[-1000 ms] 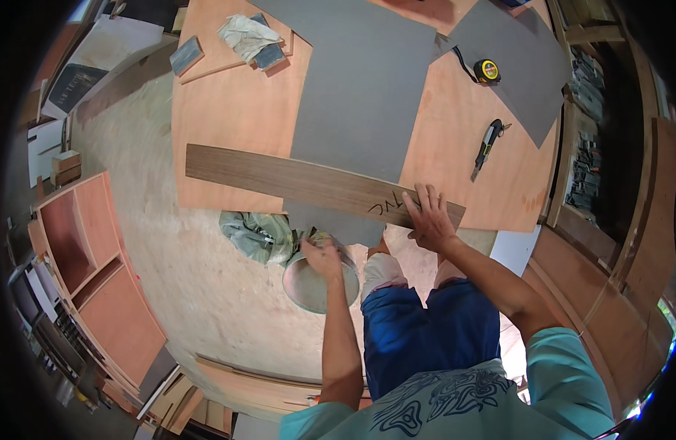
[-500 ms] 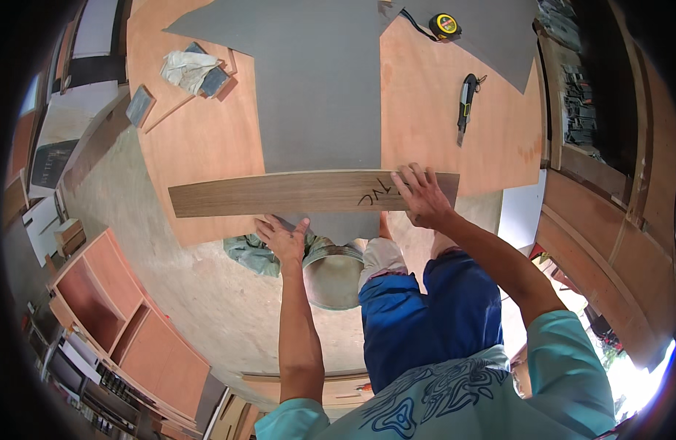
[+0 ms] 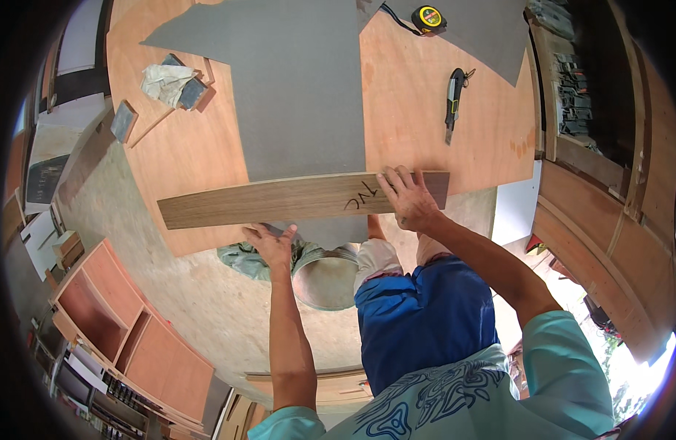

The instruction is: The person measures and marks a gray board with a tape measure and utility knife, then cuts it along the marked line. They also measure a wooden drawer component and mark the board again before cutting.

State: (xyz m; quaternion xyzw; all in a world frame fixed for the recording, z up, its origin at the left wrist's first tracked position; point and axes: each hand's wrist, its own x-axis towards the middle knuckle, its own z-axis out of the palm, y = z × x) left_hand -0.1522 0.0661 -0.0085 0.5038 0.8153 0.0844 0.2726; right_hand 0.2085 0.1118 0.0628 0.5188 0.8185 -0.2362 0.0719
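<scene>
My right hand lies fingers spread on the right part of a long walnut-coloured board with black handwriting. The board crosses a grey sheet on the plywood worktop. My left hand, fingers apart, is at the worktop's near edge, just below the board's near side. Beyond the board lie a black utility knife and a yellow tape measure at the right, and blocks with a pale cloth at the left.
A round metal container and green bundled plastic sit below the worktop's near edge. An unfinished plywood cabinet stands at lower left. Shelving with metal pieces and wooden panels line the right side.
My left hand has moved up and leftward, its fingers now spread. The view has shifted and turned, and the board's left end now sits lower in the picture. My right hand stays on the board.
</scene>
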